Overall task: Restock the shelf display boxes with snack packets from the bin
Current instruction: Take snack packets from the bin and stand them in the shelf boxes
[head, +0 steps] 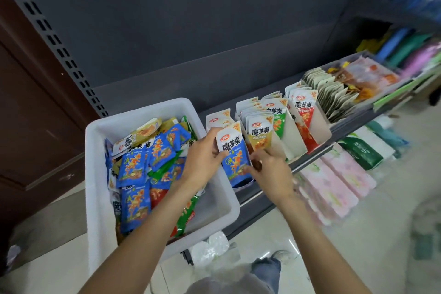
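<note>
left hand (202, 160) gripping the upper edge of a blue snack packet (235, 157), right hand (269, 174) pinching its lower right edge, packet upright in the leftmost display box (241, 184), white bin (133, 112) of packets just left of the hands

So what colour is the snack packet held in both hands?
Blue with a white top, the snack packet; head view.

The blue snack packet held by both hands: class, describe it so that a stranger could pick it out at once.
Start at the big white plastic bin on the dark shelf, then look just past its right rim. There the left hand and right hand hold one blue snack packet upright at the leftmost display box. Its neighbours standing to the right are yellow, green and red.
</note>
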Available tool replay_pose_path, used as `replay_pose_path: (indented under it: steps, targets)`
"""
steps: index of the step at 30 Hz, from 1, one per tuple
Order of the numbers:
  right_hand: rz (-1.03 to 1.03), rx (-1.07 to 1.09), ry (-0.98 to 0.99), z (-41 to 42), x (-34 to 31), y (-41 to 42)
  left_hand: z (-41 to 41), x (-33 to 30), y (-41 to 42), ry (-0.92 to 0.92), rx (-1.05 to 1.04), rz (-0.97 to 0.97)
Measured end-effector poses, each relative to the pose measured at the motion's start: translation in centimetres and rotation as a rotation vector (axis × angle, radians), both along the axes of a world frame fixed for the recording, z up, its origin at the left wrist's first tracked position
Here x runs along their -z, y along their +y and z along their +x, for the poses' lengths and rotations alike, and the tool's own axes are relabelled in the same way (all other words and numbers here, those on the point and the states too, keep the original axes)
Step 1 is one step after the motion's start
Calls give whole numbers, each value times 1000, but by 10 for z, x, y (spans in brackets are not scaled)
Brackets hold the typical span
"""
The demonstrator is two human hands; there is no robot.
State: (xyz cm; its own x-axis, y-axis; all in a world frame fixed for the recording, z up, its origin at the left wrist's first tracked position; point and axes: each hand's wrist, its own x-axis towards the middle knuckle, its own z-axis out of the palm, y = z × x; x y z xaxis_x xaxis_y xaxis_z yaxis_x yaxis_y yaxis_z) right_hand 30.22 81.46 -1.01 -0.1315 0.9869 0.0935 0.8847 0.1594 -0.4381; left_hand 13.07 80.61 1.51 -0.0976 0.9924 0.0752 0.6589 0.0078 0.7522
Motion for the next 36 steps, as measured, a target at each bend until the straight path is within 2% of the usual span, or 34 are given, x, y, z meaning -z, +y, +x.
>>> replay_pose_path:
  steps: [3,5,8,11,15,18,20,22,24,27,36]
  targets:
    - [-12,-83,-140,-1,7,5,4,4,2,121,20,24]
    - [52,-191,-220,-4,6,6,4,5,5,176,29,23]
    - [141,-363,-296,-11,11,5,7,8,12,153,12,5]
    - [154,-373,-401,-12,14,7,14,16,13,162,45,-39]
    - [150,-374,-483,-16,14,14,9,24,11,377,70,73]
    - [80,-422,-561,-23,16,19,-11,25,15,316,-57,231]
    - [38,-452,-676,-27,19,19,-25,27,21,232,-150,207]
    - [13,-473,-756,-31,19,19,-32,30,28,277,-168,110]
    - [-31,-470,-760,-34,18,20,-34,33,35,316,-154,23]
    - [-97,-470,-768,-38,14,22,-30,36,42,228,-115,-54]
    - [-134,-379,-676,-45,12,23,-32,35,47,245,-84,-2]
